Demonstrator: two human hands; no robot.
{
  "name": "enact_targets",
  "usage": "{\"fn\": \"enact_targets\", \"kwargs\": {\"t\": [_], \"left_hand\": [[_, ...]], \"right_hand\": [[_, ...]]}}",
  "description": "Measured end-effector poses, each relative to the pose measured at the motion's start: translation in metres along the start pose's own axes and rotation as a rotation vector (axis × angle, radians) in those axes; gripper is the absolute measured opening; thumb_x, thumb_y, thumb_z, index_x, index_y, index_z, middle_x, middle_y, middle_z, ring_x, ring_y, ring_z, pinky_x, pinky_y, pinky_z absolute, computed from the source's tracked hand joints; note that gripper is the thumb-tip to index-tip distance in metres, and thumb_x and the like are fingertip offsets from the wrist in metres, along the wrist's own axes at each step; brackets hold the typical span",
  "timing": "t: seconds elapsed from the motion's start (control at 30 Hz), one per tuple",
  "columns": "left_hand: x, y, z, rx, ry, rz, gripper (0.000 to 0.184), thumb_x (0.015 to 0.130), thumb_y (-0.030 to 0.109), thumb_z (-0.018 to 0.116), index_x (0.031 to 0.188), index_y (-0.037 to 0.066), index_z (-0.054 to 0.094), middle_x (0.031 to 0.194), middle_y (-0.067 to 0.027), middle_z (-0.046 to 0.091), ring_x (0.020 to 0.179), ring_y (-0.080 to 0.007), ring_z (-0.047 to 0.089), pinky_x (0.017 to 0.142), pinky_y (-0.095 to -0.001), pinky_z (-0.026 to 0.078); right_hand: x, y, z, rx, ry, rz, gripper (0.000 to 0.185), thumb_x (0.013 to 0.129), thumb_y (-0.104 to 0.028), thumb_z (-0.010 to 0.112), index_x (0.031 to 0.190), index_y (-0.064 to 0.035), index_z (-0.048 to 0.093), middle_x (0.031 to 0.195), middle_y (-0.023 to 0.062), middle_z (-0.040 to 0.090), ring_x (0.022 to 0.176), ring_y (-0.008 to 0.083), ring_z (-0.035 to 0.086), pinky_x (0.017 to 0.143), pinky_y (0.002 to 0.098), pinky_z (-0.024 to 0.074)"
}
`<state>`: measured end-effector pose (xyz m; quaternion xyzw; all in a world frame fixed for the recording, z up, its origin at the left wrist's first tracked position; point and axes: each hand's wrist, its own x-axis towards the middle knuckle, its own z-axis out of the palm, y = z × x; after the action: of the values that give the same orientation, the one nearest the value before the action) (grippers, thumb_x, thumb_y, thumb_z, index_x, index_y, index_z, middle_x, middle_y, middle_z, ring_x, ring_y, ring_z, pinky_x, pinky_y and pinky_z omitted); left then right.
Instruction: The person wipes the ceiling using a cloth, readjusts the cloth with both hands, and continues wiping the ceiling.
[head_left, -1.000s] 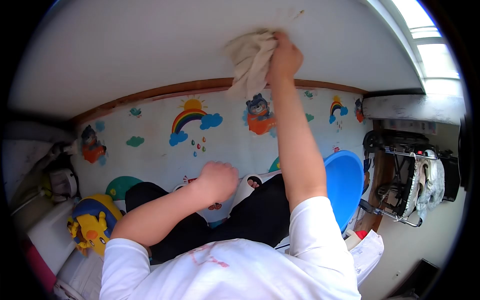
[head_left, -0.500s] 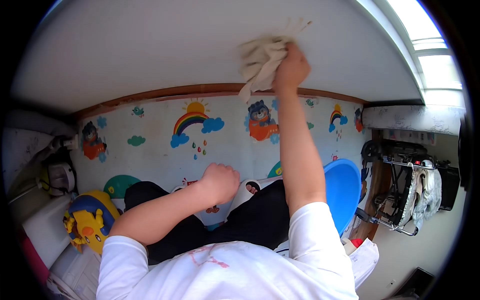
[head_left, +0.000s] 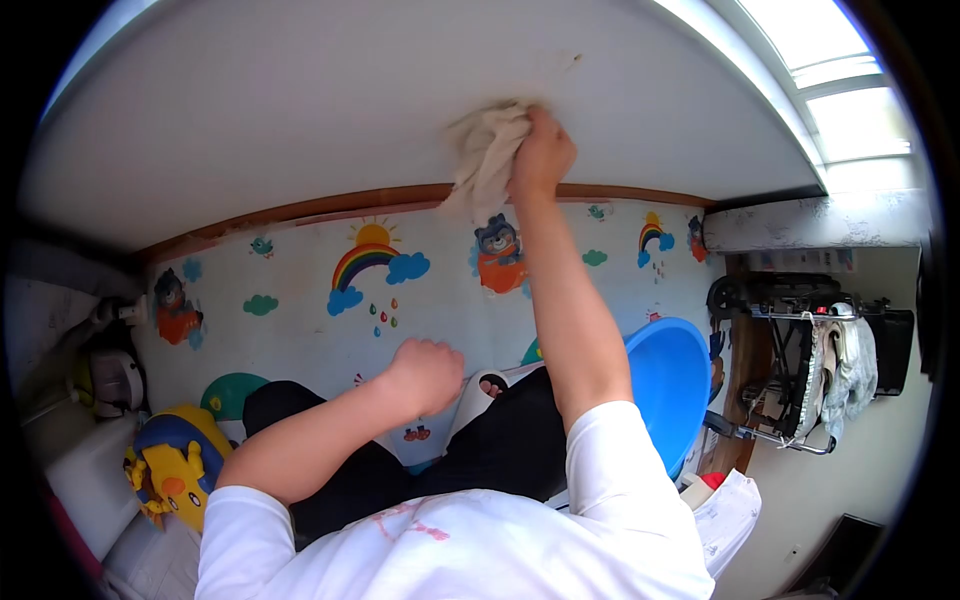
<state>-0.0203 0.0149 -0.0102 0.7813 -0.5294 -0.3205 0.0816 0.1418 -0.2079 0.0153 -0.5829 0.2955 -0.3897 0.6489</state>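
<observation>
A crumpled cream cloth [head_left: 485, 155] is pressed against the plain white wall surface [head_left: 300, 120], above a brown wooden strip. Gripping its right side is my right hand [head_left: 545, 155], with that arm stretched upward. A small brownish mark [head_left: 573, 62] shows on the white surface, above and to the right of the cloth. My left hand [head_left: 428, 375] is curled into a fist in front of my lap, its fingertips hidden; no object shows in it. Beyond the fist is the pale panel [head_left: 450, 320] printed with rainbows, clouds and bears.
A blue plastic basin [head_left: 675, 390] stands right of my knee. Farther right is a folded metal-framed cart [head_left: 800, 340] with cloths hanging on it. A yellow and blue duck-faced toy [head_left: 180, 465] lies at left. The bright window [head_left: 850, 100] is at upper right.
The whole view has shifted slightly left and down. My right hand and the cloth appear lower and farther left, and the cloth's folds differ. Fewer brownish streaks show. My left hand stays fisted.
</observation>
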Motion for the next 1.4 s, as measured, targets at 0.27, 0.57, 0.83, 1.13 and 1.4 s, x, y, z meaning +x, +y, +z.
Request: {"fn": "enact_targets", "kwargs": {"t": [0.27,0.57,0.83,1.13,1.4], "left_hand": [[-0.003,0.001,0.000,-0.022,-0.001,0.005,0.031,0.087,0.030,0.058,0.092,0.000,0.063,0.088,-0.0153,0.066,0.083,-0.0318,0.066,0.071,-0.0441,0.052],[-0.007,0.005,0.002,0.006,0.016,-0.013,0.031,0.087,0.031,0.057,0.091,0.000,0.064,0.088,-0.0154,0.066,0.082,-0.0317,0.066,0.071,-0.0439,0.052],[-0.007,0.006,0.002,-0.006,0.006,-0.011,0.032,0.087,0.031,0.058,0.092,0.001,0.064,0.088,-0.0151,0.066,0.082,-0.0314,0.066,0.071,-0.0436,0.052],[-0.008,0.005,0.001,-0.009,0.023,-0.008,0.031,0.087,0.031,0.059,0.091,0.000,0.064,0.088,-0.0151,0.066,0.082,-0.0310,0.066,0.070,-0.0437,0.052],[-0.009,0.007,0.000,0.003,0.001,-0.010,0.032,0.087,0.031,0.058,0.092,0.000,0.063,0.088,-0.0149,0.066,0.082,-0.0309,0.066,0.070,-0.0432,0.052]], "right_hand": [[0.000,0.000,0.003,-0.082,0.018,-0.072,0.023,0.081,-0.016,0.062,0.073,0.0064,0.061,0.074,0.0081,0.062,0.067,0.0157,0.055,0.065,0.0305,0.0458],[-0.002,-0.016,0.004,-0.040,-0.003,-0.149,0.024,0.084,-0.017,0.062,0.080,0.0063,0.062,0.074,0.0087,0.063,0.067,0.0162,0.057,0.062,0.0313,0.0471],[-0.005,-0.038,0.010,0.216,-0.030,-0.019,0.028,0.080,-0.020,0.064,0.082,0.0079,0.064,0.076,0.0099,0.064,0.074,0.0171,0.056,0.070,0.0330,0.0471],[-0.005,-0.049,0.008,0.209,-0.040,-0.083,0.027,0.082,-0.018,0.064,0.085,0.0091,0.064,0.076,0.0085,0.065,0.070,0.0154,0.056,0.067,0.0318,0.0472],[-0.002,-0.037,0.007,0.023,-0.047,-0.115,0.027,0.082,-0.019,0.063,0.080,0.0076,0.064,0.075,0.0094,0.064,0.071,0.0157,0.057,0.067,0.0321,0.0471]]}}
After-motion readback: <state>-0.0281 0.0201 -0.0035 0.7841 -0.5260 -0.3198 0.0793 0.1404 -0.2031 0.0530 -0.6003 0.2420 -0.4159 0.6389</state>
